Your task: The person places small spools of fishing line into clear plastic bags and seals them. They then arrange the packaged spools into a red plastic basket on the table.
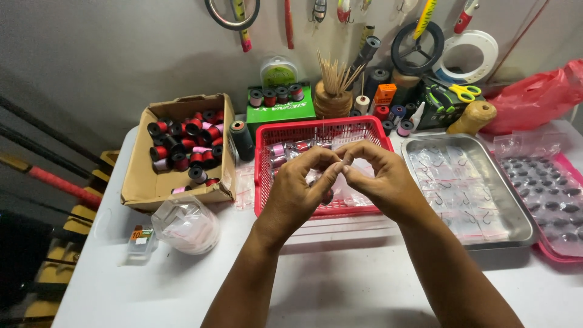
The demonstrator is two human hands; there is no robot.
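Observation:
My left hand [300, 185] and my right hand [379, 179] meet fingertip to fingertip above a red plastic basket [263, 163]. Both pinch something very small between thumb and forefinger; it is too small to tell what it is. Small bagged spools lie in the basket, partly hidden behind my hands. Both forearms reach in from the bottom edge over the white table [340, 285].
A cardboard box [136, 188] of red and black thread spools sits at the left. A metal tray [522, 218] with bagged fish hooks lies to the right, beside a red tray [568, 255] of sinkers. A clear bag [185, 225] and a small packet [141, 240] lie near left.

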